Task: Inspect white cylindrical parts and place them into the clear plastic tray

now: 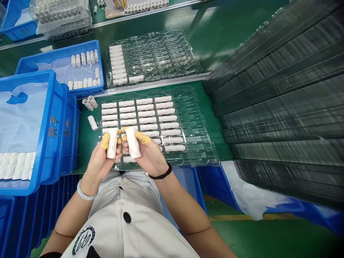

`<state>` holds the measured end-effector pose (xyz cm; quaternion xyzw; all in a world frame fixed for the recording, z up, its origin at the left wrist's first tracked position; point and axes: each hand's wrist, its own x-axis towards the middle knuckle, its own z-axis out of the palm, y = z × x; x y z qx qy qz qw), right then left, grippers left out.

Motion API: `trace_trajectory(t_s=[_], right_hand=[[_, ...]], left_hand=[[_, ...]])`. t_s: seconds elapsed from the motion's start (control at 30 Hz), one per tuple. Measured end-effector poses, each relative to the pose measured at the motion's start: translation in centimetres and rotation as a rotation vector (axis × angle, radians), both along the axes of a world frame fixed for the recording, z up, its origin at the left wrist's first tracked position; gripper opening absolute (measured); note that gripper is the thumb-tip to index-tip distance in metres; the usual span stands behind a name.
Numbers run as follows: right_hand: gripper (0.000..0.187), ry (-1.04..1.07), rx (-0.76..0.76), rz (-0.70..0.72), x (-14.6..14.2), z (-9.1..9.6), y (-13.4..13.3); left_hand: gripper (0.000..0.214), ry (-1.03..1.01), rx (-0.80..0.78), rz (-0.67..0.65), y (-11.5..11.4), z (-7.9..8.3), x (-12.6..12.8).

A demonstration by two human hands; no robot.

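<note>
Both hands work just above the near edge of the tray. The left hand (100,163) grasps one white tube (112,143) nearly upright, and the right hand (147,152) grasps a second white tube (133,142), tilted slightly. Neither hand is released or tightly clenched: the fingers, some covered by yellow finger cots (105,141), close around the tube sides. For a sound hold, keep the pads on the tube sides and apply light, even pressure. Directly beneath and beyond the hands, the near clear plastic tray (200,154) carries long white rods (146,120) in four columns; about thirty show, and the hands hide the remainder. Just left of this tray, three short white tubes (90,107) lie on the green bench (86,157). Farther left, a blue crate (52,125) shows about five white pieces (17,166). Beyond it, a second blue crate (59,57) holds about thirteen short tubes (83,59). Farther ahead, a second clear tray (172,46) carries about nine rods (116,62). A tall stack of clear trays (268,107) stands to the right.
</note>
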<state>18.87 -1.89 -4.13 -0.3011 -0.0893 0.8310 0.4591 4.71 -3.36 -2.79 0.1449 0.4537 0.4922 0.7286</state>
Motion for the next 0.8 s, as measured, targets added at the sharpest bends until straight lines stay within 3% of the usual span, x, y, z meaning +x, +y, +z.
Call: trace_trajectory(t_s=[0.1, 0.2, 0.33, 0.5, 0.8], right_hand=[[0.02, 0.004, 0.071, 0.029, 0.1, -0.2, -0.2], [0.03, -0.021, 0.126, 0.025, 0.1, -0.3, -0.4], [0.027, -0.008, 0.066, -0.016, -0.1, 0.1, -0.2], [0.034, 0.041, -0.072, -0.028, -0.1, 0.5, 0.2], [0.033, 0.036, 0.047, -0.065, 0.1, -0.6, -0.3]], left_hand=[[0.04, -0.005, -0.004, -0.023, 0.0, 0.0, -0.1], [0.041, 0.025, -0.025, -0.014, 0.0, -0.2, 0.0], [0.037, 0.056, -0.058, 0.042, 0.1, -0.5, 0.1], [0.042, -0.027, -0.069, 0.019, 0.4, -0.7, -0.1], [0.042, -0.022, -0.065, 0.055, 0.4, -0.6, -0.2]])
